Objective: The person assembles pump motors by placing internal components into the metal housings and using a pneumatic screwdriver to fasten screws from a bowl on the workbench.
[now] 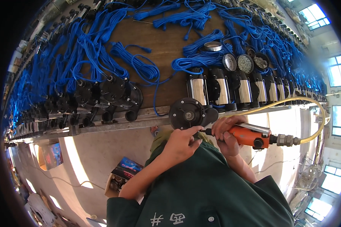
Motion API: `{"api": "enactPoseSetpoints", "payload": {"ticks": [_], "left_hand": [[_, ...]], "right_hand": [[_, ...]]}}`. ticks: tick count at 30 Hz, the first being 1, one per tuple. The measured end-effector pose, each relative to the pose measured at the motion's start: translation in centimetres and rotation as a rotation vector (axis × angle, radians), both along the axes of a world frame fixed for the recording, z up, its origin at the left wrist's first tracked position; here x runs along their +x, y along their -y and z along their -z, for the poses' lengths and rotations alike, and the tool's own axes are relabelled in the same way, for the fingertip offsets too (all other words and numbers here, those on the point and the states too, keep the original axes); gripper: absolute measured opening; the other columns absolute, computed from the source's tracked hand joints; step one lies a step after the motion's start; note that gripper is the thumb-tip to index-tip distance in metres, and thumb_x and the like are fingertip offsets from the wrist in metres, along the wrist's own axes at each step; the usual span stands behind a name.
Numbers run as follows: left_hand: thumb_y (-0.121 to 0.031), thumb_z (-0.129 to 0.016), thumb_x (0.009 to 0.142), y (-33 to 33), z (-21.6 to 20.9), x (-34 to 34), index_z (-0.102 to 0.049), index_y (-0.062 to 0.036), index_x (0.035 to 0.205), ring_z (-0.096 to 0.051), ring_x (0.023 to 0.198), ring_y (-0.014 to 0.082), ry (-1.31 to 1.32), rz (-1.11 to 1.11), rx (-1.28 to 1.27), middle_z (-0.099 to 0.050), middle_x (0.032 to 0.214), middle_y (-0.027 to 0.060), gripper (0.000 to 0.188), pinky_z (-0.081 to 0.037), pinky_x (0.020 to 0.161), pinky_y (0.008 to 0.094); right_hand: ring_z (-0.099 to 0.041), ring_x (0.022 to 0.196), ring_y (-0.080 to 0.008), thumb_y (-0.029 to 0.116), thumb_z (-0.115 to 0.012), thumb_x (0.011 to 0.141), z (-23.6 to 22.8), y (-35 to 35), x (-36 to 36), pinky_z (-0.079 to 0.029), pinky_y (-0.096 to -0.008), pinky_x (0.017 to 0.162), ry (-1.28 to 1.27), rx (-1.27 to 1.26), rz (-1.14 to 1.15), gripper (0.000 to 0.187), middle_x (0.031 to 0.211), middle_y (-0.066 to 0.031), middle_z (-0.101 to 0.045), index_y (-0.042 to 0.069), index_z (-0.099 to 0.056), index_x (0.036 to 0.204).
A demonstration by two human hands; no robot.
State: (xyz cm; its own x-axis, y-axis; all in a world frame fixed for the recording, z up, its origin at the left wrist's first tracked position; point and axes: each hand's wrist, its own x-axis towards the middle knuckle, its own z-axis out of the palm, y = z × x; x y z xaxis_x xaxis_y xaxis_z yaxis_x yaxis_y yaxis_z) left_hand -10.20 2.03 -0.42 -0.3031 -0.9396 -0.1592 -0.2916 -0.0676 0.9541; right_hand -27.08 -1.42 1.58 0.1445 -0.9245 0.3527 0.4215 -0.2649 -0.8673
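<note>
My right hand (227,132) is wrapped around an orange pneumatic screwdriver (248,136), whose dark bit end points left. My left hand (182,145) is beside that bit, index finger stretched out and thumb apart. The index fingertip is close to the bit; whether they touch I cannot tell. Just beyond the left hand, a water pump (187,114) with a round black end faces me at the bench edge. A blue cord (156,98) leads to it. Any screw at the bit is too small to make out.
Pumps with silver bodies (223,90) line the bench (159,28) on the right; black pumps (113,90) stand left. Blue cord bundles (136,64) lie behind. Small round dishes (245,63) rest on the right row. A yellow air hose (284,101) arcs right. An open box (123,176) sits below.
</note>
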Motion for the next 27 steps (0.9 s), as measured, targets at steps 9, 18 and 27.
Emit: {"api": "enactPoseSetpoints", "payload": {"ticks": [9,18,27], "left_hand": [[-0.029,-0.078,0.074,-0.7,1.9,1.6,-0.06,-0.0107,0.095,-0.062,0.061,0.0248,0.476,-0.254,-0.402,-0.063,0.071,0.004,0.033,-0.045,0.051,0.0353],[-0.023,-0.079,0.072,-0.3,3.3,2.1,-0.058,-0.0106,0.084,-0.062,0.065,0.0274,0.361,-0.224,-0.367,-0.06,0.072,0.0039,0.027,-0.045,0.054,0.038],[-0.023,-0.077,0.074,0.8,1.4,1.7,-0.06,-0.0095,0.088,-0.062,0.062,0.0269,0.382,-0.157,-0.344,-0.061,0.069,0.0051,0.026,-0.046,0.052,0.0391]], "right_hand": [[-0.06,0.062,-0.0186,-0.003,-0.059,0.074,0.6,-0.2,1.0,-0.051,-0.0296,0.061,-0.361,-0.096,-0.021,0.021,0.069,-0.0115,-0.058,-0.001,-0.052,0.093],[-0.059,0.064,-0.018,-0.006,-0.058,0.071,1.6,-0.5,2.4,-0.05,-0.0292,0.06,-0.219,-0.027,0.06,0.018,0.069,-0.0104,-0.058,-0.001,-0.052,0.088],[-0.055,0.064,-0.0151,0.008,-0.059,0.086,-6.2,-1.0,-2.7,-0.047,-0.0305,0.063,-0.324,-0.304,0.291,0.04,0.077,-0.0061,-0.056,0.003,-0.044,0.122]]}}
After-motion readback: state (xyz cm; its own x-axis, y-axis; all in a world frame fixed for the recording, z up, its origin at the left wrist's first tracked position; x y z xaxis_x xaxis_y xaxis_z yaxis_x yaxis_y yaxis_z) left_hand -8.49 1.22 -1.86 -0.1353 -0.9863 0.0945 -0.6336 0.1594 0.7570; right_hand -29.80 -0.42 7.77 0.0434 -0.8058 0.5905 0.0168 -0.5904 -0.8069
